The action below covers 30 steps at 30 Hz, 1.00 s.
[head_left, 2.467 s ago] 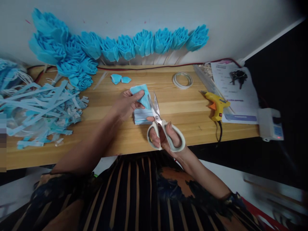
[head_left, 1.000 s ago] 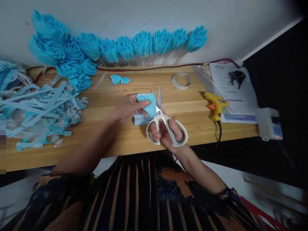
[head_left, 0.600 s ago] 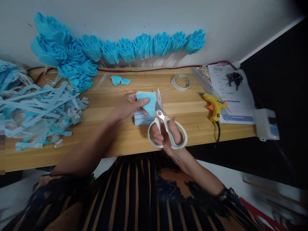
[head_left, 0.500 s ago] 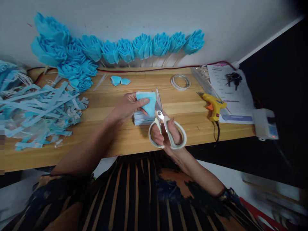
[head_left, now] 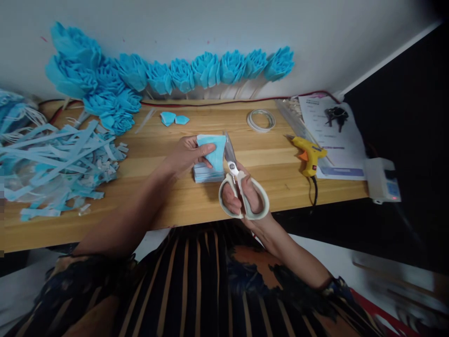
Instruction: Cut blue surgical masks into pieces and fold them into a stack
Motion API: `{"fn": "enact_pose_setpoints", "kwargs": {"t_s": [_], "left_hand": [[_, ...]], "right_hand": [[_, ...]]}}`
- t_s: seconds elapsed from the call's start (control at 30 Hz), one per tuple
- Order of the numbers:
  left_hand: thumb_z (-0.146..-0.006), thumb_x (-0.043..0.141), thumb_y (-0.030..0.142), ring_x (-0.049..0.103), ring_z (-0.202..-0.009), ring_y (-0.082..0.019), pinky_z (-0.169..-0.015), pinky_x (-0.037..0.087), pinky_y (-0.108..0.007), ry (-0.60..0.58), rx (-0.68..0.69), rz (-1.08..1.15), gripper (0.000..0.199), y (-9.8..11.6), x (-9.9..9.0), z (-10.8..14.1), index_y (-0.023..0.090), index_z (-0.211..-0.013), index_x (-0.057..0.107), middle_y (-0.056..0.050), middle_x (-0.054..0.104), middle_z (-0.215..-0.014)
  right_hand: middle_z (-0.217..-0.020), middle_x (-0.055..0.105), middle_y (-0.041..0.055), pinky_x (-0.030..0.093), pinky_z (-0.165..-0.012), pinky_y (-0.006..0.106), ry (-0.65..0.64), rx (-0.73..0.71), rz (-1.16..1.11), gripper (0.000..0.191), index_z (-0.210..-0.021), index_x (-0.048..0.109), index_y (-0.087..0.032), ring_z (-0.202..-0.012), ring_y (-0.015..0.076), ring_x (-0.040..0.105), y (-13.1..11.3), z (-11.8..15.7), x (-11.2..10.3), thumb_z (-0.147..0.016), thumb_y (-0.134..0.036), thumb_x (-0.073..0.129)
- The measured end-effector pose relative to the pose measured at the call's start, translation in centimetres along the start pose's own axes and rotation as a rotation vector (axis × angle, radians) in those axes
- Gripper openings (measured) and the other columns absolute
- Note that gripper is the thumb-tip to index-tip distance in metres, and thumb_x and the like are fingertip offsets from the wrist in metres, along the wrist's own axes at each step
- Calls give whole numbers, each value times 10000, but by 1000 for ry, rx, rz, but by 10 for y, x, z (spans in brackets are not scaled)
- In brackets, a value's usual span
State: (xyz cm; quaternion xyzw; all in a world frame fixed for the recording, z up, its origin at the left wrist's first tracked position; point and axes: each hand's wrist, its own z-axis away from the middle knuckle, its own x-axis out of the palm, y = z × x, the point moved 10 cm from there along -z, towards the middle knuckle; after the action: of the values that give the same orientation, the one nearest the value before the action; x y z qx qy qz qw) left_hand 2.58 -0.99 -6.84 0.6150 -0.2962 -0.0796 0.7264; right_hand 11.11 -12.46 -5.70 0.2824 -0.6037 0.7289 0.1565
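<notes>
My left hand [head_left: 192, 152] pinches a light blue square piece [head_left: 215, 152] between thumb and fingers. That piece has a curved right edge and hangs over a stack of folded blue pieces [head_left: 208, 175] on the wooden table. In my right hand [head_left: 243, 194] are scissors [head_left: 230, 154] with pale handles, thumb and fingers through the loops. The blades look nearly closed and point away from me, just beside the piece's right edge. Two small cut blue pieces [head_left: 168, 118] lie behind my left hand.
Blue flowers [head_left: 205, 70] line the wall at the back. Cut strips [head_left: 66, 159] are heaped at the left. A tape roll [head_left: 261, 120], a yellow glue gun [head_left: 310, 154], papers [head_left: 324, 133] with keys [head_left: 336, 116] and a white box [head_left: 382, 180] are at the right.
The scissors' blades and handles have come closer together. The right edge of the blue piece, straight before, is now curved inward. My left hand keeps its pinch.
</notes>
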Motion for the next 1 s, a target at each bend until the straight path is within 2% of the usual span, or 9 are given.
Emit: {"fn": "enact_pose_setpoints", "kwargs": {"t_s": [0.1,0.2,0.3,0.53,0.77,1.0], "left_hand": [[-676,865,497,658,-578,-115,-532,573,-223,-3,-19,25,430,1,4,2,142,-773,641,-6,701,-675],[-724,842,437,650,-572,-113,-541,566,-226,-3,-39,-4,352,2,7,5,146,-777,652,0,692,-661],[-763,817,381,639,-544,-111,-511,547,-220,29,-50,-47,271,3,7,8,156,-768,665,6,678,-643],[-745,832,365,615,-504,-92,-464,518,-184,22,-24,-119,281,8,8,8,155,-711,648,12,656,-614],[-727,833,425,612,-519,-96,-470,536,-202,14,10,-139,329,9,3,5,148,-742,654,8,649,-629],[-736,824,393,624,-520,-109,-468,534,-213,44,-1,-163,290,7,-1,5,150,-745,667,7,654,-625]], "right_hand": [[-639,535,-69,253,-348,195,-28,10,-16,624,-1326,514,-254,-415,59,327,3,0,0,-867,-656,646],[-650,546,-55,315,-395,201,-50,28,-23,506,-1191,550,-248,-462,77,389,7,1,1,-896,-654,607],[-665,554,-44,351,-432,209,-55,29,-21,472,-1127,555,-246,-492,85,398,6,0,3,-904,-661,587],[-669,540,-51,352,-432,220,-80,43,-22,549,-1247,524,-270,-490,95,390,5,-8,7,-896,-690,568],[-581,489,-70,295,-379,213,-49,26,-36,560,-1180,555,-230,-438,88,345,-1,-8,8,-874,-697,593],[-540,451,-92,247,-342,199,-31,54,-14,635,-1234,557,-217,-400,69,299,4,-5,5,-853,-724,601]]}}
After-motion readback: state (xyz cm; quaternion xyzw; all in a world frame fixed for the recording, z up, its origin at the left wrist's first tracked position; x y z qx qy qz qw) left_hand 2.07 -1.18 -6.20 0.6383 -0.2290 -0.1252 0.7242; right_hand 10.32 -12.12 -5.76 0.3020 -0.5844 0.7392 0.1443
